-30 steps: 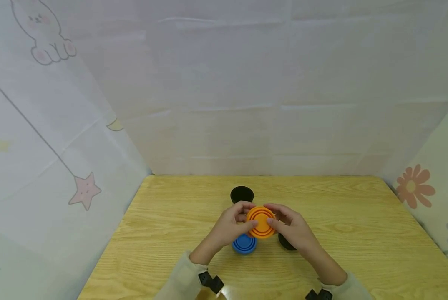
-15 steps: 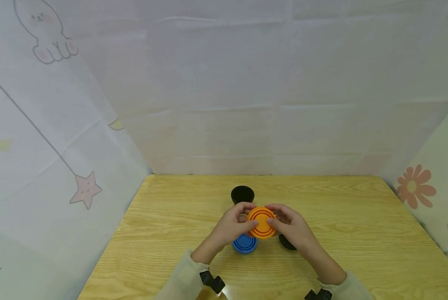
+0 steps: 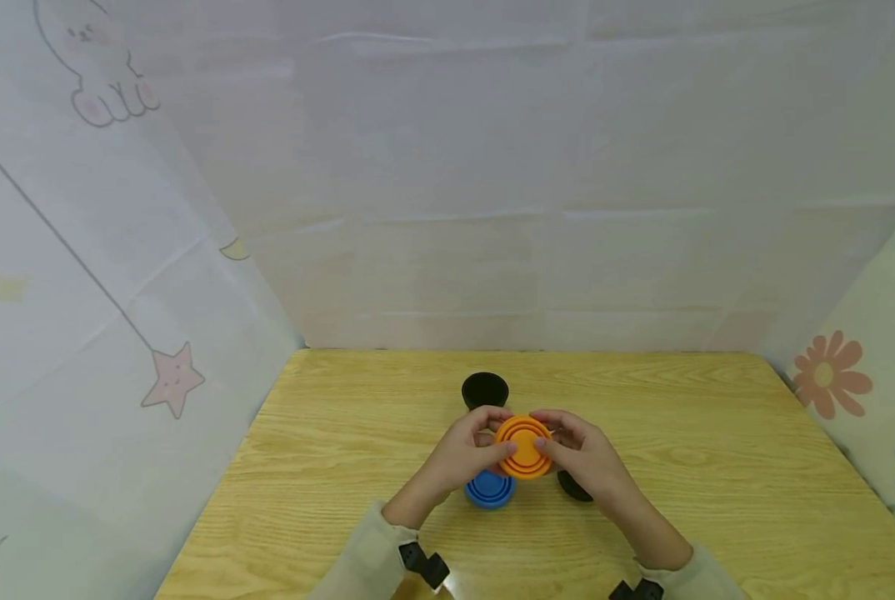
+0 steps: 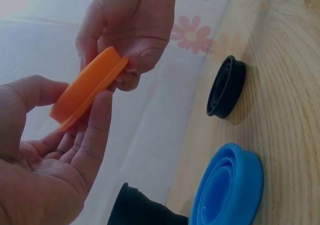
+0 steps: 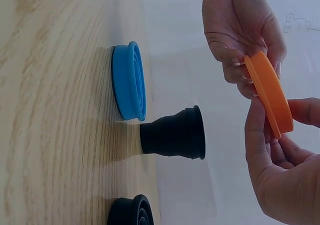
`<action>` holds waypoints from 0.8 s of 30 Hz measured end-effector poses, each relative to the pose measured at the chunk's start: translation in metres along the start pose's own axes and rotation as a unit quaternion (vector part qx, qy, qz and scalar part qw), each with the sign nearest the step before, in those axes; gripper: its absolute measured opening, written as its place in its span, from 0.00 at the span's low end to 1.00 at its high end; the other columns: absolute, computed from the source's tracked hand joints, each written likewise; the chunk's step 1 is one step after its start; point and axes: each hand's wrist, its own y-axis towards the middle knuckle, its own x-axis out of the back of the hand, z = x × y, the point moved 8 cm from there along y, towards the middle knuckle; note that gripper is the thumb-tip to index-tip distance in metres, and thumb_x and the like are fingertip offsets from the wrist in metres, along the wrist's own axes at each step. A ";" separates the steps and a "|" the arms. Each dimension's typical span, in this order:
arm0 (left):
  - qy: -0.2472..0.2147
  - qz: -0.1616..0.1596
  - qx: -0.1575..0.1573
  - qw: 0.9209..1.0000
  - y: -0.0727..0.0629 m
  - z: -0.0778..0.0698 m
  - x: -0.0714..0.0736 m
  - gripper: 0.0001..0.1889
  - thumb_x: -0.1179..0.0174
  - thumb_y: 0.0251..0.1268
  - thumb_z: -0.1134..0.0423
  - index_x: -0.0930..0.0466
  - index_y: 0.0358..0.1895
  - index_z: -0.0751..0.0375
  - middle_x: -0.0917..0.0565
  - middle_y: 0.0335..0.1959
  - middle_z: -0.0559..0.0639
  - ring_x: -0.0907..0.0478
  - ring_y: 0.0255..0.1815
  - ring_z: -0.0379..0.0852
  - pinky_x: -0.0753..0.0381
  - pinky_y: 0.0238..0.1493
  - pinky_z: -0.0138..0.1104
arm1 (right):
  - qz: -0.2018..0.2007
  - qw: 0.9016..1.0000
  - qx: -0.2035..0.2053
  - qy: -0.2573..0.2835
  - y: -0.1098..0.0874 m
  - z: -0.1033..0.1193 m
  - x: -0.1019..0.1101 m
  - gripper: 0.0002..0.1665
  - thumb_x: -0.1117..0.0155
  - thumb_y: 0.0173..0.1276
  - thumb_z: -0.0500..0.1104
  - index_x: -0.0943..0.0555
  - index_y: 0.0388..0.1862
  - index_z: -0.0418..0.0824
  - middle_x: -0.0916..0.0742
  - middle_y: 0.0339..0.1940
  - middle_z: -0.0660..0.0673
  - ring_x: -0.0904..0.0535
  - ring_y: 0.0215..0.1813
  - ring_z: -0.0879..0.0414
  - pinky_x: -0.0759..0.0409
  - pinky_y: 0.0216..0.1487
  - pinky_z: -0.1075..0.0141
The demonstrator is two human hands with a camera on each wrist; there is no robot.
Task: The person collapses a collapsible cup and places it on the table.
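Observation:
Both hands hold an orange collapsible cup (image 3: 525, 448), folded flat into a ringed disc, up above the table. My left hand (image 3: 462, 446) pinches its left edge, thumb on the near face and fingers behind. On the opposite edge, my right hand (image 3: 586, 454) grips it the same way. Below the hands lies a blue collapsible cup (image 3: 489, 490), also folded flat; the left wrist view shows its nested rings. A black folded cup (image 4: 226, 87) rests on the table, partly covered by the right hand in the head view. Farther back, a black cup (image 5: 174, 133) stands extended upright.
The wood-grain table (image 3: 327, 433) reaches back to a pale cloth backdrop (image 3: 447, 183). Printed cloth with a star and a flower hangs at both sides. Dark camera mounts (image 3: 423, 567) sit at the sleeve cuffs.
Both hands keep their grip on the orange cup, which stays folded and nearly still. The whole head view has shifted very slightly.

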 end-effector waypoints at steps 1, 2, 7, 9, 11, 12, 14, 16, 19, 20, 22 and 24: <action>-0.001 0.000 0.001 1.000 0.000 0.001 0.000 0.22 0.36 0.71 0.63 0.28 0.64 0.63 0.21 0.49 0.54 0.16 0.38 0.45 0.12 0.37 0.36 | 0.002 1.000 -0.001 0.001 0.000 0.000 0.000 0.31 0.33 0.73 0.47 0.27 0.70 0.35 0.15 0.52 0.36 0.16 0.44 0.51 0.13 0.42 0.63; -0.002 0.000 0.003 1.000 0.000 0.001 0.000 0.22 0.36 0.71 0.63 0.28 0.64 0.63 0.21 0.49 0.54 0.15 0.38 0.46 0.12 0.37 0.36 | 0.005 1.000 -0.002 0.002 0.000 -0.001 0.000 0.32 0.33 0.73 0.47 0.28 0.70 0.35 0.15 0.52 0.35 0.16 0.44 0.51 0.13 0.42 0.63; -0.001 -0.003 0.007 1.000 -0.001 0.003 0.000 0.22 0.35 0.71 0.63 0.28 0.65 0.61 0.21 0.49 0.54 0.16 0.39 0.46 0.12 0.37 0.37 | 0.016 1.000 -0.011 0.011 0.001 -0.004 -0.001 0.33 0.33 0.73 0.48 0.28 0.70 0.35 0.16 0.51 0.35 0.15 0.45 0.50 0.12 0.43 0.61; 0.000 -0.003 0.008 1.000 -0.001 0.003 0.001 0.22 0.35 0.70 0.63 0.27 0.65 0.61 0.22 0.49 0.54 0.15 0.39 0.47 0.12 0.37 0.38 | 0.019 1.000 -0.014 0.015 0.001 -0.005 -0.001 0.33 0.32 0.72 0.48 0.28 0.70 0.35 0.17 0.52 0.35 0.16 0.46 0.49 0.12 0.44 0.60; 0.000 -0.003 0.008 1.000 -0.001 0.004 0.001 0.22 0.35 0.70 0.63 0.27 0.65 0.60 0.22 0.49 0.55 0.15 0.39 0.47 0.11 0.37 0.38 | 0.021 0.999 -0.015 0.018 0.001 -0.006 -0.001 0.33 0.32 0.72 0.47 0.28 0.70 0.36 0.18 0.53 0.35 0.16 0.47 0.49 0.12 0.44 0.59; 0.001 -0.003 0.009 1.000 -0.001 0.004 0.001 0.22 0.35 0.70 0.63 0.27 0.65 0.60 0.22 0.49 0.55 0.15 0.39 0.47 0.11 0.38 0.38 | 0.022 0.999 -0.015 0.019 0.001 -0.006 -0.002 0.32 0.32 0.72 0.47 0.28 0.70 0.36 0.18 0.53 0.35 0.16 0.47 0.49 0.12 0.44 0.59; 0.002 -0.003 0.009 1.000 -0.001 0.004 0.001 0.22 0.35 0.70 0.63 0.27 0.65 0.60 0.22 0.49 0.55 0.15 0.40 0.48 0.11 0.38 0.39 | 0.023 0.999 -0.015 0.019 0.001 -0.006 -0.002 0.32 0.32 0.72 0.47 0.28 0.70 0.36 0.18 0.54 0.35 0.16 0.47 0.49 0.12 0.44 0.58; 0.004 -0.003 0.009 1.000 -0.001 0.004 0.000 0.22 0.35 0.70 0.62 0.27 0.65 0.60 0.22 0.49 0.55 0.15 0.40 0.48 0.11 0.38 0.39 | 0.024 0.999 -0.015 0.018 0.001 -0.005 -0.002 0.32 0.33 0.73 0.47 0.28 0.70 0.36 0.18 0.54 0.35 0.16 0.48 0.49 0.12 0.44 0.58; 0.006 -0.004 0.010 1.000 -0.001 0.004 0.000 0.22 0.35 0.70 0.62 0.27 0.65 0.59 0.22 0.49 0.55 0.15 0.40 0.49 0.11 0.38 0.40 | 0.025 0.999 -0.016 0.017 0.000 -0.005 -0.002 0.32 0.33 0.73 0.47 0.28 0.70 0.37 0.18 0.54 0.35 0.15 0.47 0.49 0.12 0.44 0.58; 0.007 -0.004 0.011 1.000 -0.001 0.004 0.000 0.22 0.35 0.70 0.62 0.27 0.64 0.59 0.22 0.49 0.55 0.15 0.40 0.49 0.11 0.39 0.41 | 0.026 0.999 -0.016 0.017 0.000 -0.004 -0.002 0.32 0.33 0.73 0.47 0.28 0.70 0.36 0.18 0.54 0.36 0.15 0.47 0.49 0.12 0.44 0.58; 0.008 -0.005 0.012 1.000 -0.001 0.004 0.000 0.22 0.35 0.70 0.62 0.27 0.64 0.59 0.22 0.49 0.55 0.15 0.41 0.49 0.11 0.39 0.41 | 0.027 0.999 -0.018 0.019 0.000 -0.004 -0.002 0.32 0.33 0.73 0.47 0.29 0.70 0.36 0.18 0.54 0.35 0.15 0.47 0.49 0.12 0.45 0.57; 0.007 -0.004 0.011 1.000 -0.001 0.004 0.000 0.22 0.35 0.70 0.62 0.27 0.65 0.59 0.22 0.49 0.55 0.15 0.41 0.49 0.11 0.39 0.41 | 0.028 0.999 -0.020 0.020 0.000 -0.004 -0.001 0.32 0.33 0.73 0.47 0.29 0.70 0.36 0.18 0.54 0.35 0.15 0.47 0.49 0.12 0.45 0.56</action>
